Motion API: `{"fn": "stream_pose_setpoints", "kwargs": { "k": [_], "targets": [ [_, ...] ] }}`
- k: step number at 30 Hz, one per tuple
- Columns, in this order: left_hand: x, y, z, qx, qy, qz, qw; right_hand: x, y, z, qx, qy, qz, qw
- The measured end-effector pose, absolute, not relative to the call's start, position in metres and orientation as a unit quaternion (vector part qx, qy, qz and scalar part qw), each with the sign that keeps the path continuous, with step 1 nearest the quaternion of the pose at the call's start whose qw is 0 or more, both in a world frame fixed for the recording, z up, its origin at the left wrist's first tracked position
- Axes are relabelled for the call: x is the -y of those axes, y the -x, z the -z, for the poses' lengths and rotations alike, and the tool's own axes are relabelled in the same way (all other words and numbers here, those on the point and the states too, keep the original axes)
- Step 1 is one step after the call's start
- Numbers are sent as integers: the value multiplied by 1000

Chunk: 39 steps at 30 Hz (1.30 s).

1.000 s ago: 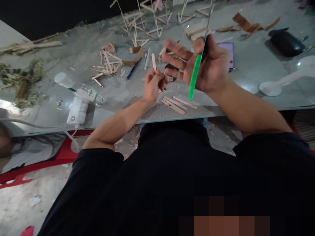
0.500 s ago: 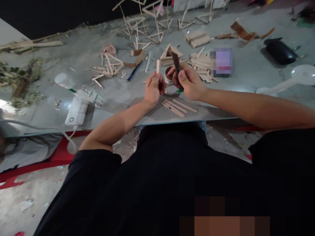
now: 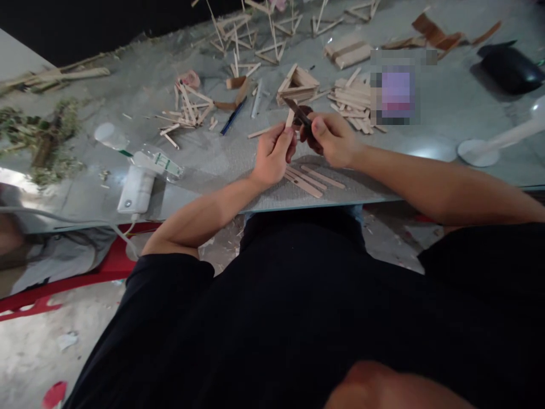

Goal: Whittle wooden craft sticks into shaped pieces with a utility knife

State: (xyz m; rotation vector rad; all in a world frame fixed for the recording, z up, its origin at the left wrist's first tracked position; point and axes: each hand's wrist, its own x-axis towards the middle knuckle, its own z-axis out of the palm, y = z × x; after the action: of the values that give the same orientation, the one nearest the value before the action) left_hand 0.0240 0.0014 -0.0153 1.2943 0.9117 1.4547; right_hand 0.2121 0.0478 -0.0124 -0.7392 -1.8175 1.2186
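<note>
Near the table's front edge, my left hand [image 3: 275, 152] is closed around the lower part of a pale wooden craft stick [image 3: 290, 117], which points up. My right hand [image 3: 330, 136] grips a dark, flat, blade-like tool [image 3: 299, 112]; its exact kind is unclear. The tool's tip lies at the upper end of the stick, apparently touching it. Below both hands, several loose craft sticks [image 3: 309, 184] lie on the tabletop, partly covered by my left hand. Just beyond the hands stands a triangular stack of glued-looking sticks [image 3: 298, 85].
Farther right is a pile of craft sticks [image 3: 351, 102] beside a blurred purple item [image 3: 397, 90]. A blue pen [image 3: 233, 116] and stick pieces [image 3: 191, 108] lie left. A clear bottle [image 3: 157, 162] and white power bank [image 3: 136, 190] are nearer. A black case [image 3: 511, 67] sits right.
My left hand has shifted right with the craft stick, now tilted. My right hand has turned the dark tool leftward, bringing its tip to the stick. The view has moved slightly.
</note>
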Motion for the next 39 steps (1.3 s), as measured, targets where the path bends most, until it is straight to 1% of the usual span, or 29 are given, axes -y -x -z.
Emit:
{"fn": "stream_pose_setpoints", "kwargs": {
  "k": [7, 10, 15, 18, 23, 29, 32, 36, 39],
  "targets": [
    [0, -24, 18, -351, -561, -593, 459, -34, -208, 6, 734, 287, -472, 396],
    [4, -24, 14, -336, -575, -595, 450, -31, -207, 4, 742, 284, -461, 397],
    [10, -26, 7, -359, -567, -596, 441, -34, -209, 8, 754, 284, -445, 390],
    [12, -26, 5, -336, -568, -609, 440, -35, -210, 9, 774, 282, -422, 378],
    [1, -26, 15, -325, -560, -625, 435, -32, -211, 3, 791, 285, -398, 366],
    [-11, -27, 24, -259, -573, -640, 442, -32, -212, -4, 813, 278, -373, 350],
    [-7, -28, 21, -277, -564, -635, 449, -32, -211, -2, 804, 285, -382, 356],
    [-1, -27, 17, -300, -569, -609, 464, -32, -209, 1, 785, 270, -423, 364],
    [0, -28, 17, -308, -555, -617, 466, -33, -208, 2, 786, 263, -424, 366]
  ]
}}
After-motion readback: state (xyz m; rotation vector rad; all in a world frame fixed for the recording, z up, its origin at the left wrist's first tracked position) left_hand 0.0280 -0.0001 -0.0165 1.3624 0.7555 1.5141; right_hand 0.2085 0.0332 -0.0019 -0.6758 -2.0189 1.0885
